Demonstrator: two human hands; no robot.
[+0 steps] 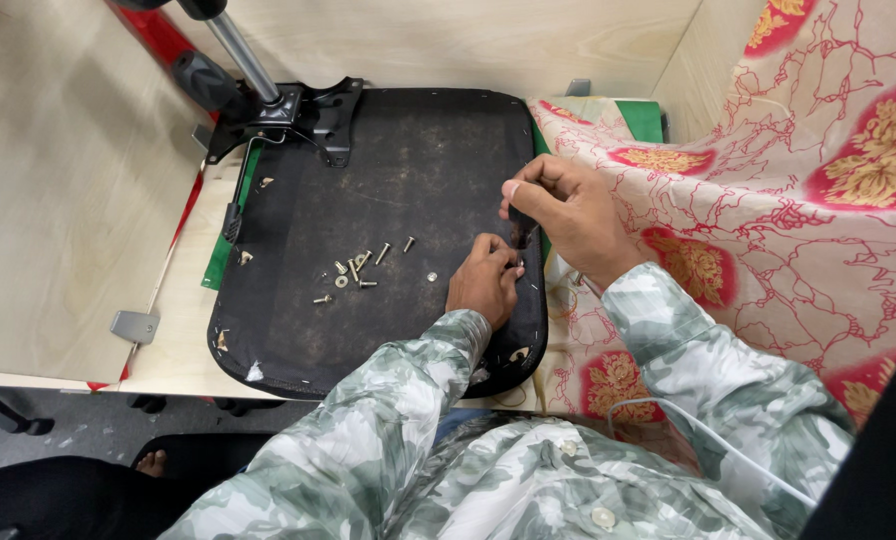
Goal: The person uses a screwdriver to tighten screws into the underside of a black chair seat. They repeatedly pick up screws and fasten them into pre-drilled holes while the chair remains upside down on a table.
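An upturned black chair seat (pixel 398 170) lies on a wooden bench. My right hand (pixel 568 215) is closed around a dark tool handle (pixel 521 232) held upright near the seat's right edge. My left hand (pixel 485 283) sits just below it, fingertips pinched at the tool's lower end on what looks like a small screw. Several loose silver screws and washers (pixel 360 270) lie scattered on the seat, left of my left hand. A black metal bracket with a chrome gas cylinder (pixel 248 65) is fixed at the seat's far left corner.
Pink and red floral cloth (pixel 788 200) drapes the right side. Plywood walls (pixel 58 180) enclose the bench on the left and back. A green strip (pixel 230 225) lies under the seat's left edge. A bare foot (pixel 151 462) shows below the bench.
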